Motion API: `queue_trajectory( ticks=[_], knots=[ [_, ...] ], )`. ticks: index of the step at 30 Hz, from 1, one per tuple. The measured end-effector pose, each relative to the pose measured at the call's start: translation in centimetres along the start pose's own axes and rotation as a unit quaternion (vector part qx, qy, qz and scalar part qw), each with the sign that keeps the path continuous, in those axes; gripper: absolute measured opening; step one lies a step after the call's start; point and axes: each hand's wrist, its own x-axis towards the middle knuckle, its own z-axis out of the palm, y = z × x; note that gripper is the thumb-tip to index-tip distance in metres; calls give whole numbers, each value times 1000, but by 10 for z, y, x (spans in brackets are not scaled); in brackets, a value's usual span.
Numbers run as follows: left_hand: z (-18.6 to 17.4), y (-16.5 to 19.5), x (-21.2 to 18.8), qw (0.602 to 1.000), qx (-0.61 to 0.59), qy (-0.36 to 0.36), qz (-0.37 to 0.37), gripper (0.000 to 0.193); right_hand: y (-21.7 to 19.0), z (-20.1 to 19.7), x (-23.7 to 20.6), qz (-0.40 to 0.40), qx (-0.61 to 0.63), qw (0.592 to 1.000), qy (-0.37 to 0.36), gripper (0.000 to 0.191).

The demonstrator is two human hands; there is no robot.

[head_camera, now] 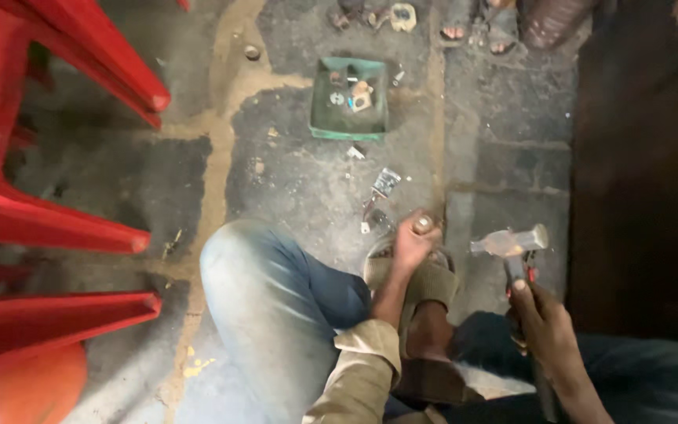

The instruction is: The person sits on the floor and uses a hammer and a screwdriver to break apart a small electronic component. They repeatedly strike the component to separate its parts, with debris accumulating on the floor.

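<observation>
Two red chairs (pixel 33 180) are crowding the nine o'clock side of the floor (pixel 308 188), their legs angling inward, leaving the middle as working room. The person is sitting low, one denim knee (pixel 268 290) bent up at six o'clock so both hands are reaching the ground just ahead of the sandalled foot (pixel 421 275). At twelve o'clock a green tray (pixel 331 126) is lying well apart, holding small metal parts together so they are not scattering; another person's sandalled feet (pixel 476 31) are showing beyond it. Between tray and foot, a few loose bits (pixel 382 188) are lying on the concrete.

The right hand (pixel 547 322), at four o'clock, is wrapped closed around the handle of a hammer (pixel 512 243), its head lifted and blurred, seemingly mid-swing. The left hand (pixel 413 239), near centre, is pinching a small round piece (pixel 424 224) upright against the floor by the foot, apparently steadying it under the hammer's path.
</observation>
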Motion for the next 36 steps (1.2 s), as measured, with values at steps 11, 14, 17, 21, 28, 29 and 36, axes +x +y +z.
queue_trajectory(
  ticks=[11, 14, 17, 21, 28, 29, 36],
  knots=[
    [-8, -3, 7, 983, 69, 19, 166, 25, 27, 21, 8, 89, 61, 993, -49, 48],
    [-12, -13, 9, 983, 75, 5, 165, 22, 24, 24, 5, 80, 58, 994, -46, 47],
    [-15, -14, 12, 985, 77, 4, 157, 20, 20, 27, 6, 89, 26, 995, -36, 46],
    [-15, -7, 10, 979, 88, -2, 186, 22, 16, 28, 5, 119, -33, 992, -37, 49],
    [-8, 1, 4, 994, 71, -57, 59, 14, -18, 26, -7, 38, -156, 987, -11, 48],
    [-7, -2, 5, 994, 65, -60, 60, 14, -29, 24, -11, 9, -180, 984, 3, 46],
    [1, -34, 10, 979, 51, -87, 178, 17, -97, 5, -38, -312, -212, 921, 99, 39]
  ],
)
